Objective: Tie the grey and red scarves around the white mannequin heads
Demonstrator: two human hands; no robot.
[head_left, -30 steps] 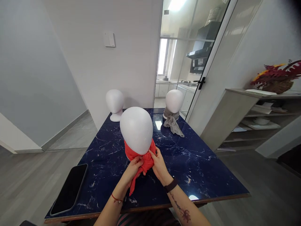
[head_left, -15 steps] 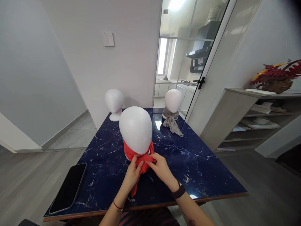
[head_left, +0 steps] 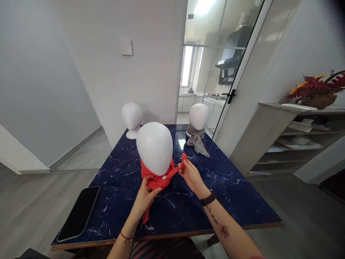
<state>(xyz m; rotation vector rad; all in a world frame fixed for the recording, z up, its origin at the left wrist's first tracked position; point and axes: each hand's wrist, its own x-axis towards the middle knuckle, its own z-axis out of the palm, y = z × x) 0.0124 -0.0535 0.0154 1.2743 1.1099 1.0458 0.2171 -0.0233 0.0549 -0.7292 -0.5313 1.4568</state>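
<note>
A white foam mannequin head [head_left: 154,147] stands near the middle of the table with a red scarf [head_left: 156,183] wrapped around its neck. At the scarf's front, my left hand [head_left: 147,194] grips the bunched red cloth, thumb pointing right and fingers partly behind the fabric. One loose end hangs below that hand toward the table's front edge. My right hand [head_left: 191,175] is closed on the other end, which it holds out to the right of the head. That stretch of cloth runs as a twisted band from neck to fingers.
A bare white mannequin head [head_left: 132,118] stands at the back left. Another mannequin head [head_left: 199,116] at the back right wears a grey scarf [head_left: 198,142]. A black phone [head_left: 79,212] lies on the blue marbled table [head_left: 223,201] at front left. A glass door and shelf stand beyond.
My right hand has moved right and slightly up, drawing a scarf end away from the neck. My left hand has shifted slightly left, still on the cloth.
</note>
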